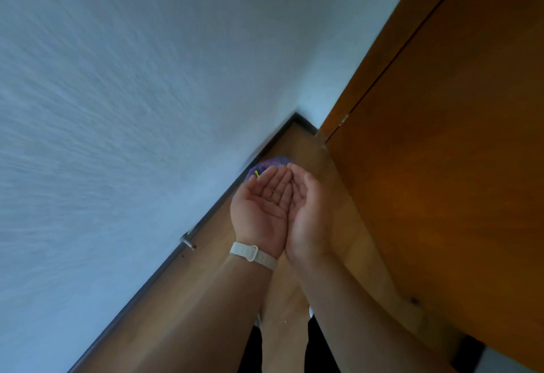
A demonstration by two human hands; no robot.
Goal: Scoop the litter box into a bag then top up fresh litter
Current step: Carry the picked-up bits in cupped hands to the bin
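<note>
My left hand (263,205) and my right hand (309,210) are held out in front of me, palms up and edges pressed together like a cup. A few tiny grains lie on the left fingers; nothing else is in either hand. A white band circles my left wrist. Behind the fingertips, on the wooden floor by the wall, part of a purple bag (266,165) with a yellow tie shows. No litter box or scoop is in view.
A white wall (132,107) with a dark skirting board fills the left. A brown wooden door (456,137) stands on the right. A metal doorstop (188,241) sticks up from the floor by the skirting. My dark trouser legs show below.
</note>
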